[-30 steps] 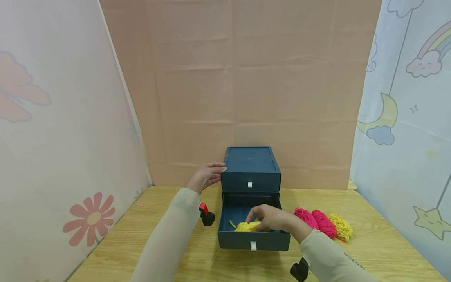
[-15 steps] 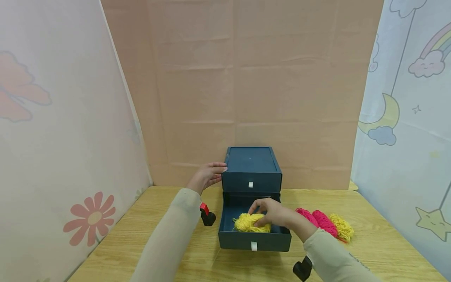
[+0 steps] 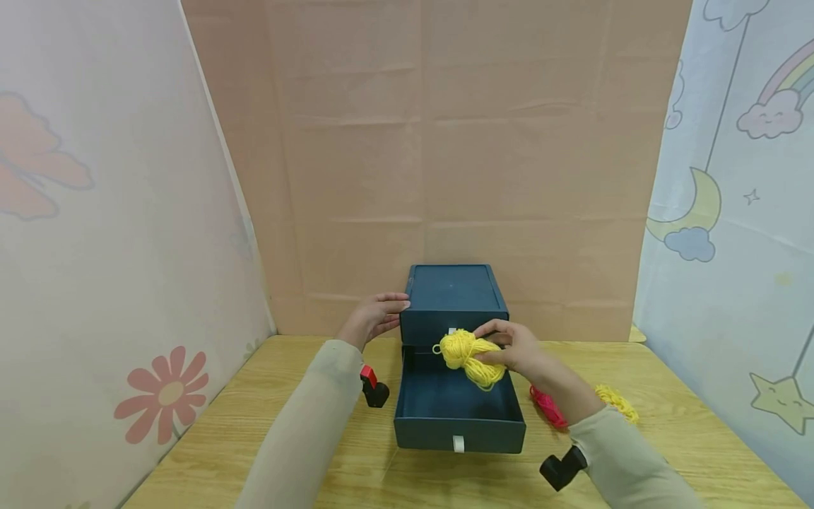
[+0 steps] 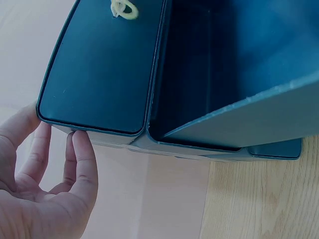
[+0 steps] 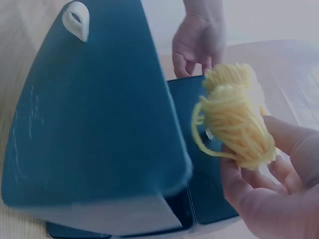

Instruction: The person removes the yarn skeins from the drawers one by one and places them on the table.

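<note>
My right hand (image 3: 518, 350) pinches a yellow yarn skein (image 3: 467, 353) between thumb and fingers, holding it above the pulled-out lower drawer (image 3: 458, 406). In the right wrist view the skein (image 5: 237, 122) is bound round its middle, and a loose loop hangs from it. The drawer's inside shows bare dark blue. My left hand (image 3: 375, 318) rests against the upper left side of the blue two-drawer cabinet (image 3: 453, 286). In the left wrist view its fingertips (image 4: 82, 142) touch the cabinet's side near the closed upper drawer (image 4: 102, 69).
On the wooden table (image 3: 305, 424), right of the cabinet, lie pink yarn (image 3: 548, 408) and another yellow skein (image 3: 617, 403), partly hidden behind my right forearm. A brown sheet (image 3: 445, 141) stands behind the cabinet, with printed cloth walls at both sides.
My right hand has lifted the yellow skein out of the lower drawer, up and slightly right, in front of the upper drawer. The left hand stays at the cabinet's side.
</note>
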`<act>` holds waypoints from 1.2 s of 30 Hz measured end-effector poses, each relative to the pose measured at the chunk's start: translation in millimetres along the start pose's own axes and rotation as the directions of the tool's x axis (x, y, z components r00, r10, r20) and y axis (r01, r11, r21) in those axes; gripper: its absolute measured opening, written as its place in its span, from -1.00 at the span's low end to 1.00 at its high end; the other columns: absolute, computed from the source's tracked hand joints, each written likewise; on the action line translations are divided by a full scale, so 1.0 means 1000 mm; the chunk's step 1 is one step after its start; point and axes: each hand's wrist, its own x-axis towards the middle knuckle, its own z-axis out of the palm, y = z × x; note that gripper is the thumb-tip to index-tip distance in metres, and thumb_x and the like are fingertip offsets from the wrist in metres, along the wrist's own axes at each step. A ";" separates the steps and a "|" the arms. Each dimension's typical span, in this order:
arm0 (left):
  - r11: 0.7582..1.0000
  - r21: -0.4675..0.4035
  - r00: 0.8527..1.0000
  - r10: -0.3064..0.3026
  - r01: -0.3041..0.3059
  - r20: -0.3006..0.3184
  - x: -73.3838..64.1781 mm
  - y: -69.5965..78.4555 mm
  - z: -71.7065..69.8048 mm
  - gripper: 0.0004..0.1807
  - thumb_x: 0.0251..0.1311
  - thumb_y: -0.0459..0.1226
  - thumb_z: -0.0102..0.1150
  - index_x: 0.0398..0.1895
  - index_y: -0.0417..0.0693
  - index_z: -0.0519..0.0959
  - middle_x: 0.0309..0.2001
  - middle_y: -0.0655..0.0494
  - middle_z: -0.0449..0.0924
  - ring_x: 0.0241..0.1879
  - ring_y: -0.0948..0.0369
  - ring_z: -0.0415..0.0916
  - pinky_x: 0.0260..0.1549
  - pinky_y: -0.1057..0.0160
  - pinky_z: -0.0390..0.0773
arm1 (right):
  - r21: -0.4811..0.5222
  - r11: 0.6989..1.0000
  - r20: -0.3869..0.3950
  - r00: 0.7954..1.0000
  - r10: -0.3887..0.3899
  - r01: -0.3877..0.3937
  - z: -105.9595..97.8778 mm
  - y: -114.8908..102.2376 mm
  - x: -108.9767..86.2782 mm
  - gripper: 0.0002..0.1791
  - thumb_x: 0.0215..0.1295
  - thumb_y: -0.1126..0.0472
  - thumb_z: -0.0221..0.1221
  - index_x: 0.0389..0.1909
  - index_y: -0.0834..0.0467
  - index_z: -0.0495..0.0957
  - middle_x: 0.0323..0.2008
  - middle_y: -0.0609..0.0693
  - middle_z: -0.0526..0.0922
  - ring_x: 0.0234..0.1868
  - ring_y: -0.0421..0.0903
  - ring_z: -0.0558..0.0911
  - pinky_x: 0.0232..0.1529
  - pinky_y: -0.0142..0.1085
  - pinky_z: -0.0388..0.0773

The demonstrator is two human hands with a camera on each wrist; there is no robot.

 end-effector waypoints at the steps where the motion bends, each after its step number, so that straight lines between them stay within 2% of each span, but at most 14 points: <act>1: 1.000 -0.002 1.000 -0.001 0.001 0.001 0.000 0.000 0.000 -0.71 0.13 -0.23 0.24 -0.05 -0.01 0.58 -0.06 0.04 0.55 -0.17 0.16 0.53 0.04 0.18 0.46 | 0.018 1.000 -0.025 1.000 0.000 0.001 -0.003 0.000 -0.001 -0.57 0.11 0.34 0.27 -0.02 0.34 0.39 -0.21 0.18 0.57 -0.30 -0.04 0.58 -0.25 -0.26 0.61; 4: 1.000 -0.009 1.000 0.000 0.000 0.008 0.000 0.001 0.000 -0.71 0.13 -0.23 0.23 -0.05 -0.02 0.59 -0.07 0.04 0.56 -0.18 0.16 0.53 0.06 0.16 0.44 | 0.082 0.996 -0.100 0.995 -0.009 0.018 -0.013 0.001 -0.003 -0.56 0.15 0.31 0.25 0.02 0.35 0.36 -0.09 0.20 0.53 -0.25 -0.10 0.60 -0.23 -0.28 0.60; 7: 1.000 -0.012 1.000 -0.001 0.001 0.010 0.000 0.001 0.000 -0.71 0.14 -0.23 0.23 -0.05 -0.02 0.59 -0.07 0.03 0.55 -0.18 0.15 0.52 0.07 0.15 0.43 | 0.155 0.986 -0.171 0.985 -0.026 0.053 -0.027 0.004 -0.008 -0.62 0.18 0.30 0.22 0.01 0.26 0.39 -0.04 0.12 0.50 -0.20 -0.17 0.60 -0.20 -0.30 0.59; 10: 1.000 -0.011 1.000 0.002 -0.002 0.013 0.001 0.001 0.000 -0.71 0.14 -0.22 0.23 -0.05 -0.02 0.58 -0.07 0.03 0.55 -0.18 0.15 0.51 0.08 0.14 0.43 | 0.245 0.965 -0.221 0.975 -0.036 0.091 -0.043 0.005 -0.013 -0.70 0.21 0.33 0.19 -0.05 0.11 0.43 -0.13 -0.03 0.52 -0.20 -0.22 0.60 -0.20 -0.36 0.58; 14: 1.000 0.002 1.000 0.003 -0.003 0.007 0.002 0.001 -0.001 -0.71 0.14 -0.21 0.23 -0.06 -0.01 0.59 -0.08 0.03 0.55 -0.18 0.14 0.52 0.03 0.18 0.47 | 0.340 0.931 -0.254 0.966 -0.047 0.135 -0.065 0.008 -0.021 -0.74 0.25 0.36 0.13 -0.10 0.02 0.41 -0.21 -0.14 0.54 -0.23 -0.26 0.60 -0.23 -0.42 0.58; 19: 1.000 0.008 1.000 0.004 -0.004 -0.003 0.001 0.001 -0.001 -0.72 0.14 -0.21 0.23 -0.06 0.00 0.60 -0.09 0.05 0.56 -0.19 0.15 0.53 -0.07 0.26 0.53 | 0.387 0.913 -0.313 0.950 -0.005 0.133 -0.089 0.019 -0.030 -0.72 0.24 0.34 0.15 -0.09 0.01 0.40 -0.23 -0.22 0.56 -0.24 -0.30 0.60 -0.27 -0.45 0.57; 24: 1.000 -0.015 1.000 0.002 -0.002 -0.002 0.002 0.000 -0.002 -0.72 0.13 -0.23 0.24 -0.06 -0.02 0.59 -0.10 0.04 0.56 -0.22 0.16 0.53 0.02 0.19 0.48 | 0.389 0.916 -0.385 0.921 0.062 0.101 -0.110 0.043 -0.040 -0.69 0.21 0.32 0.19 -0.08 0.02 0.39 -0.27 -0.28 0.55 -0.28 -0.35 0.59 -0.32 -0.47 0.56; 28: 1.000 -0.018 1.000 0.002 -0.002 0.002 0.001 0.000 -0.003 -0.72 0.13 -0.22 0.23 -0.06 -0.02 0.59 -0.09 0.03 0.56 -0.20 0.16 0.52 0.05 0.17 0.45 | 0.356 0.934 -0.460 0.876 0.145 0.032 -0.126 0.070 -0.050 -0.66 0.16 0.22 0.25 -0.07 -0.03 0.38 -0.25 -0.33 0.45 -0.31 -0.39 0.57 -0.34 -0.49 0.55; 32: 1.000 0.008 1.000 0.018 -0.018 -0.003 -0.004 -0.002 -0.003 -0.69 0.12 -0.19 0.25 -0.05 -0.01 0.59 -0.05 0.04 0.54 -0.13 0.12 0.50 0.02 0.19 0.47 | 0.389 0.921 -0.544 0.799 0.257 -0.031 -0.141 0.097 -0.063 -0.64 0.06 0.19 0.33 -0.13 -0.06 0.45 -0.32 -0.35 0.46 -0.38 -0.39 0.55 -0.39 -0.50 0.55; 36: 0.999 0.029 0.999 0.040 -0.040 -0.002 -0.009 -0.003 -0.003 -0.66 0.11 -0.15 0.26 -0.03 -0.01 0.58 -0.01 0.05 0.52 -0.05 0.09 0.48 0.05 0.16 0.45 | 0.419 0.904 -0.590 0.730 0.345 -0.088 -0.152 0.117 -0.077 -0.67 -0.01 0.17 0.38 -0.22 -0.11 0.51 -0.41 -0.39 0.46 -0.43 -0.41 0.52 -0.44 -0.49 0.55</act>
